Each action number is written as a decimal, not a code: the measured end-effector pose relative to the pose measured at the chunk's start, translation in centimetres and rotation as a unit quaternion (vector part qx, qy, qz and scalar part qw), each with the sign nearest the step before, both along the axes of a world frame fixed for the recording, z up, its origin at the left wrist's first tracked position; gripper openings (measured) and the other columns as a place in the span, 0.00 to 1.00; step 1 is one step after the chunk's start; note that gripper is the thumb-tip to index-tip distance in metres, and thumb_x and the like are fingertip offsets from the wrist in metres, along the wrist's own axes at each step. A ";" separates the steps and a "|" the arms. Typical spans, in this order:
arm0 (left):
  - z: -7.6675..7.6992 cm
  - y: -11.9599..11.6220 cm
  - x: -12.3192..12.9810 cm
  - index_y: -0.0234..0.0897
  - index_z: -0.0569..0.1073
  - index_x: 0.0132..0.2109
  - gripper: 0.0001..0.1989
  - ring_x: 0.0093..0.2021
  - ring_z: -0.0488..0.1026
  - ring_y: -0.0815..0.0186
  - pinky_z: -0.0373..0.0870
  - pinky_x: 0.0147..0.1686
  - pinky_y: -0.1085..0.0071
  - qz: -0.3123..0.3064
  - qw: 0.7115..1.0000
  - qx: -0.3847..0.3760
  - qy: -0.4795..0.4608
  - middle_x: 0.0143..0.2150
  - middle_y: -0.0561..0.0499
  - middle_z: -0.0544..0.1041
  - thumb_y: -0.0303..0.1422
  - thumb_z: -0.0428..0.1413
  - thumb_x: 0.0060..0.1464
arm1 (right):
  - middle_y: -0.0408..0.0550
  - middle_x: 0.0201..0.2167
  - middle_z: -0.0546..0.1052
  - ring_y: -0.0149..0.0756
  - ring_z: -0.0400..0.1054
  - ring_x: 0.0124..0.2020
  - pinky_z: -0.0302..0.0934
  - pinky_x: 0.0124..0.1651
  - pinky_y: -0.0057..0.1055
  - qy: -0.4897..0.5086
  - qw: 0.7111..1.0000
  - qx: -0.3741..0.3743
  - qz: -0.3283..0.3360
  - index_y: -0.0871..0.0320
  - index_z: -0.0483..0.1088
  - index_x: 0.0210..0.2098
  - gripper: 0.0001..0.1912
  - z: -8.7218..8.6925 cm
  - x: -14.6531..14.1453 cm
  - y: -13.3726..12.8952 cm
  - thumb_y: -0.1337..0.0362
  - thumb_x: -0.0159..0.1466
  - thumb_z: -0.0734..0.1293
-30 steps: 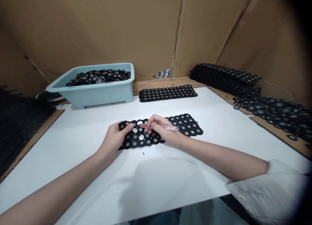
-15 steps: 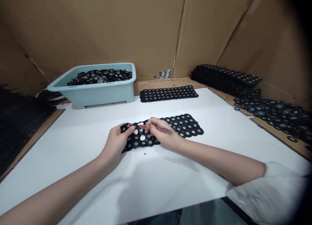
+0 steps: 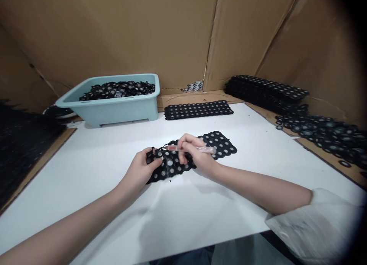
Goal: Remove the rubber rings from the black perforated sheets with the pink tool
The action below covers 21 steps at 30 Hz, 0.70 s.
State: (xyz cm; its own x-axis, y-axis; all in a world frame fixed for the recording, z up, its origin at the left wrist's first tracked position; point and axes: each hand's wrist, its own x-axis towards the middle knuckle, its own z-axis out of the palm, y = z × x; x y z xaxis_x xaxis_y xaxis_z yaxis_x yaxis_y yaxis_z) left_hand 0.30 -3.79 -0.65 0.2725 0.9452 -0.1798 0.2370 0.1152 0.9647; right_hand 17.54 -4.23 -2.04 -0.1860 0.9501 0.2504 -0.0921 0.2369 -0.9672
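No writing is legible. The left hand (image 3: 142, 166) pinches the sheet's (image 3: 219, 144) near end; the right hand (image 3: 196, 153) grips a pen-like tool (image 3: 200, 148) above it. Beyond both grips sit another sheet (image 3: 198, 110) and a tub (image 3: 120, 110).

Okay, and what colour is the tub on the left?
The tub is pale blue-green, plain; the head view shows it best.
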 end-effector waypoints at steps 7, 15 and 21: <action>-0.1 0.0 -0.2 0.40 0.68 0.34 0.08 0.47 0.60 0.57 0.54 0.45 0.62 -0.001 0.912 0.331 0.243 0.40 0.49 0.70 0.39 0.53 0.48 | 0.41 0.25 0.69 0.27 0.62 0.24 0.59 0.43 0.35 -0.041 0.990 0.108 -0.082 0.55 0.58 0.29 0.09 0.3 -0.4 -1.0 0.59 0.62 0.57; 0.1 -0.5 0.2 0.39 0.63 0.27 0.10 0.39 0.62 0.60 0.53 0.40 0.64 -0.063 0.861 0.412 0.290 0.30 0.52 0.69 0.40 0.54 0.48 | 0.40 0.26 0.65 0.27 0.60 0.24 0.57 0.31 0.27 -0.155 0.971 0.165 -0.079 0.55 0.56 0.30 0.05 0.5 -1.4 -2.3 0.68 0.57 0.60; 0.3 0.1 -0.2 0.40 0.62 0.33 0.06 0.36 0.62 0.61 0.56 0.36 0.67 -0.047 0.918 0.299 0.256 0.32 0.52 0.67 0.37 0.48 0.50 | 0.45 0.32 0.62 0.31 0.63 0.32 0.57 0.35 0.29 -0.097 0.925 0.189 -0.315 0.54 0.52 0.31 0.04 2.3 5.1 2.3 0.65 0.60 0.57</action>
